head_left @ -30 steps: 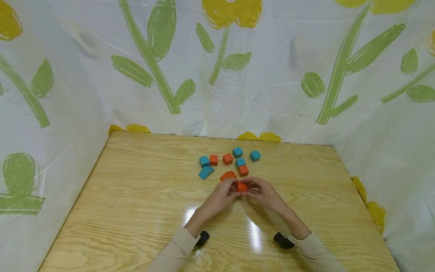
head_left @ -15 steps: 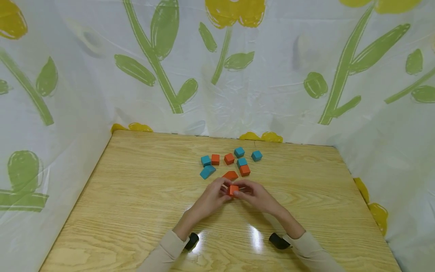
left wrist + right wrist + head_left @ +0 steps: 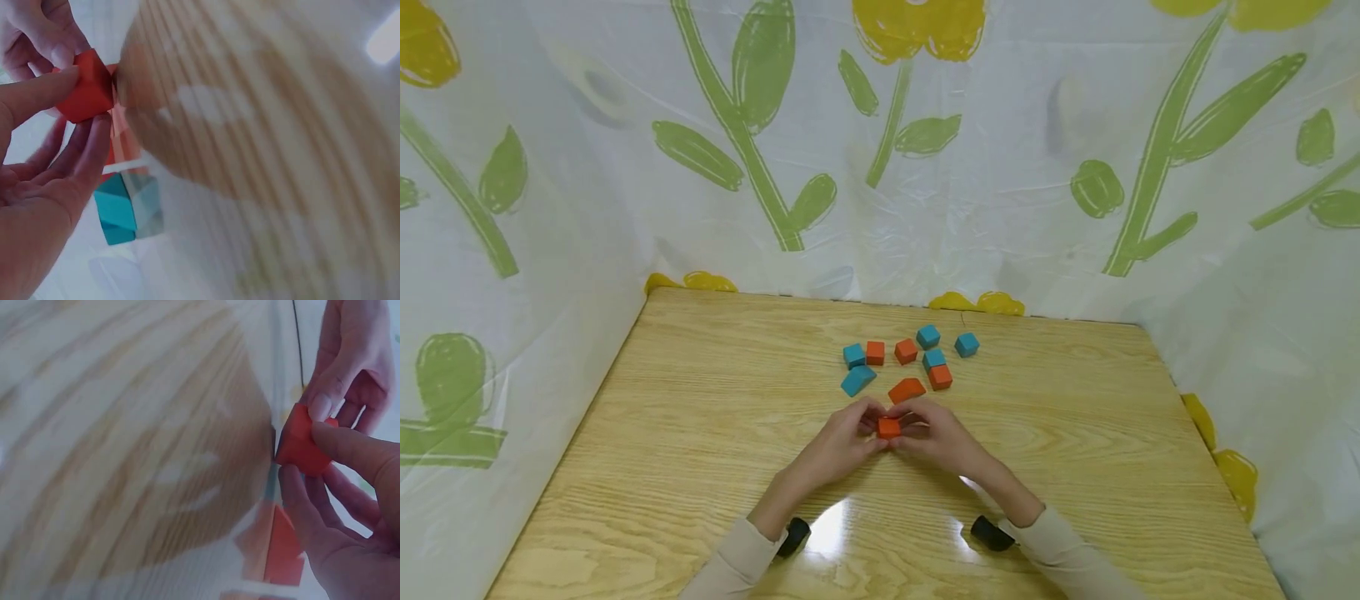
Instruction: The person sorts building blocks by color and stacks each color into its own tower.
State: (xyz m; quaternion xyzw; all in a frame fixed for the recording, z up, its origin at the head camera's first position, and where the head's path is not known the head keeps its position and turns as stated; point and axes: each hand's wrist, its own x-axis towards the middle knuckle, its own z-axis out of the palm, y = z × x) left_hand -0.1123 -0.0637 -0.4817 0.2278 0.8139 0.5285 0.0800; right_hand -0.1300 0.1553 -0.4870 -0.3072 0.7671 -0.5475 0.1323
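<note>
In the head view, both hands meet around one red cube (image 3: 889,428) close over the table. The left hand (image 3: 841,443) pinches it from the left, between thumb and fingers. From the other side the right hand (image 3: 938,435) pinches the same cube. In the left wrist view both thumbs lie on the near side of the red cube (image 3: 92,87), with left fingers under its lower edge. Just beyond the hands lies a red block with sloped ends (image 3: 907,390).
Past the hands, several cubes lie loosely grouped: a blue cube (image 3: 853,355) beside a red cube (image 3: 876,352), another red cube (image 3: 941,377) against a blue one. A blue sloped block (image 3: 858,381) lies at the left. A flower-printed cloth (image 3: 1000,208) surrounds the wooden table (image 3: 700,400).
Both hands have moved left and nearer the person with the red cube, and it has been turned between the fingers. The red sloped block now shows more fully.
</note>
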